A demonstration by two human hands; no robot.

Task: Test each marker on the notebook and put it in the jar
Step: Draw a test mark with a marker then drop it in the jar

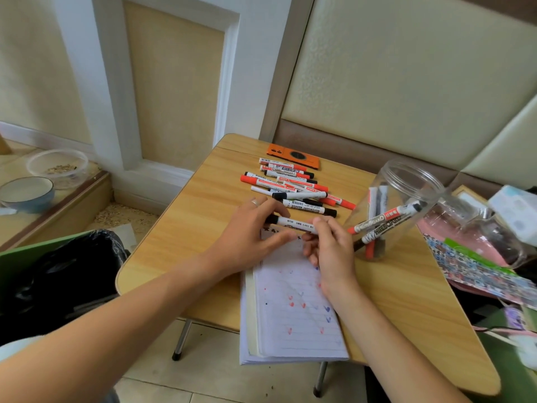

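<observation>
Fingers (279,212) of the left hand (247,242) curl around the black-capped end of a white marker (293,223); the right hand (331,248) pinches its opposite end. The marker lies level just above the top edge of the open notebook (293,309), whose lined page carries red and blue test marks. Loose markers (293,186) lie heaped on the surface (180,228) beyond. A clear jar (406,181), right of the notebook, contains several markers.
</observation>
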